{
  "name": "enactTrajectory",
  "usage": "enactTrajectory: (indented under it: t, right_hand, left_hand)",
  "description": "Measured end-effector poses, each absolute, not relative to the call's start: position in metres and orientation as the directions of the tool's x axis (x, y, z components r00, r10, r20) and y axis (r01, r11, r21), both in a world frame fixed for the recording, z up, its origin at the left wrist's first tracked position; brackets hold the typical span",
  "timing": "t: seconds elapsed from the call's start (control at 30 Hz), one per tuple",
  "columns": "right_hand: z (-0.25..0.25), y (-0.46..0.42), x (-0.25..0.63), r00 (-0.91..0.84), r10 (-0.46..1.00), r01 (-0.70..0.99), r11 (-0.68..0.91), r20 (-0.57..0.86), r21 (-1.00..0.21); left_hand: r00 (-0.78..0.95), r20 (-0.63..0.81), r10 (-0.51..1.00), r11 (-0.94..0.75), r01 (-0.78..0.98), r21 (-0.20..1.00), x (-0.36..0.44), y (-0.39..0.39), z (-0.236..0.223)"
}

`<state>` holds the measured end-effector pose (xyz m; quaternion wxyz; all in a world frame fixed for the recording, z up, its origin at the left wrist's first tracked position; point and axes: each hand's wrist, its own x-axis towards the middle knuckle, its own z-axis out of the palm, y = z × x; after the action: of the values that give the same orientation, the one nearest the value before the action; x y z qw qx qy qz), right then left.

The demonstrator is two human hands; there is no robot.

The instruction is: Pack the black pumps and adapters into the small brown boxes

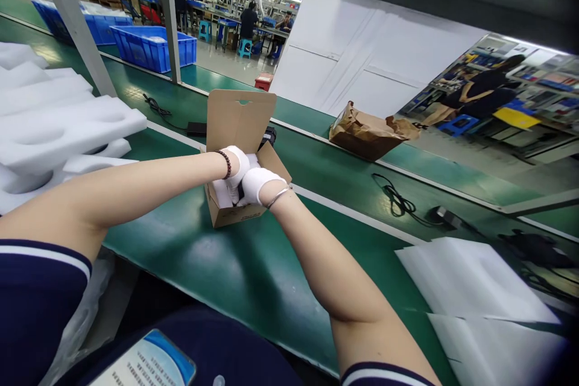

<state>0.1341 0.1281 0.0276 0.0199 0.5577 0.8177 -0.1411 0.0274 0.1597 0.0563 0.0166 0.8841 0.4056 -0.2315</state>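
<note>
A small brown cardboard box (235,214) stands open on the green conveyor belt (253,271), its lid (239,117) flipped up at the back. Both my hands wear white gloves and reach into the box. My left hand (236,170) is curled over white foam inside the box, with a dark bead bracelet at the wrist. My right hand (257,186) is closed just in front of it, pressing down on the contents, a thin bangle on its wrist. What the fingers grip is hidden inside the box.
Stacked white foam inserts (54,120) lie at left. White foam sheets (474,283) lie at right. A torn brown paper bag (366,132), black power adapters with cables (407,205) and blue crates (149,45) sit further along. People work at benches in the background.
</note>
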Motion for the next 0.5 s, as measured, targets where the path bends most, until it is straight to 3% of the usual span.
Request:
enactTrajectory:
  t: [0.1, 0.33, 0.4, 0.43, 0.47, 0.5]
  right_hand:
    - [0.028, 0.135, 0.136, -0.394, 0.873, 0.919, 0.365, -0.288, -0.152]
    - [0.030, 0.139, 0.129, -0.228, 0.928, 0.973, 0.206, -0.295, -0.105]
    - [0.033, 0.136, 0.128, -0.263, 0.916, 0.965, 0.243, -0.302, -0.102]
    - [0.034, 0.135, 0.127, -0.280, 0.909, 0.960, 0.265, -0.309, -0.092]
    - [0.035, 0.134, 0.126, -0.295, 0.902, 0.955, 0.286, -0.315, -0.075]
    - [0.037, 0.134, 0.124, -0.302, 0.896, 0.952, 0.302, -0.327, -0.050]
  left_hand:
    - [0.583, -0.337, 0.739, -0.655, 0.739, -0.159, 0.031, 0.156, 0.055]
    - [0.630, -0.194, 0.752, -0.647, 0.762, -0.035, -0.007, 0.145, 0.048]
    - [0.634, 0.051, 0.772, -0.636, 0.770, 0.052, -0.039, 0.125, 0.033]
    - [0.575, 0.257, 0.777, -0.618, 0.774, 0.138, -0.054, 0.114, 0.021]
    - [0.410, 0.500, 0.763, -0.580, 0.776, 0.248, -0.066, 0.103, 0.008]
    - [0.300, 0.638, 0.710, -0.589, 0.749, 0.303, -0.073, 0.093, -0.005]
